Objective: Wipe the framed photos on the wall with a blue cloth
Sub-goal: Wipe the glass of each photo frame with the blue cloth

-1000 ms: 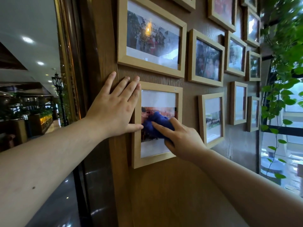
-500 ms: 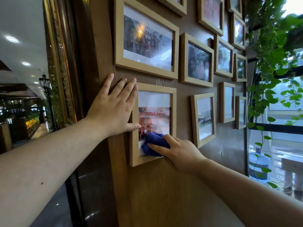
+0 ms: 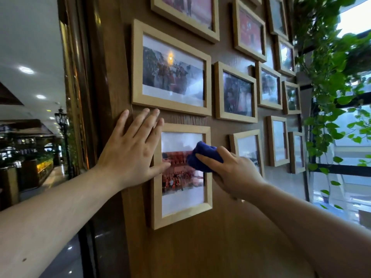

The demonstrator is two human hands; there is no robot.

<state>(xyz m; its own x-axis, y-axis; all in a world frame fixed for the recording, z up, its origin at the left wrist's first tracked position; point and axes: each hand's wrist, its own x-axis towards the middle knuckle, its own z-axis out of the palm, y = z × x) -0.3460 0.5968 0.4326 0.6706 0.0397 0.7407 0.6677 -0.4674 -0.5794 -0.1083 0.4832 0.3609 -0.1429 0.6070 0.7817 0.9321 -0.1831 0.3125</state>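
Observation:
Several light wooden framed photos hang on a brown wood wall [image 3: 200, 247]. The nearest lower framed photo [image 3: 181, 205] shows a crowd in red. My right hand [image 3: 234, 173] presses a bunched blue cloth [image 3: 202, 157] against the upper right part of its glass. My left hand [image 3: 130, 153] lies flat, fingers spread, on the wall and the frame's left edge, the thumb resting on the glass. A larger landscape framed photo [image 3: 171, 69] hangs directly above.
More framed photos [image 3: 235, 93] fill the wall to the right and above. A trailing green plant [image 3: 329, 81] hangs beside a window [image 3: 345, 187] at the right. At the left a dark gilded pillar [image 3: 80, 117] borders a dim hall with ceiling lights.
My right hand has carried the blue cloth from the frame's lower left up to its upper right. My left hand stays flat on the wall. The view has tilted upward.

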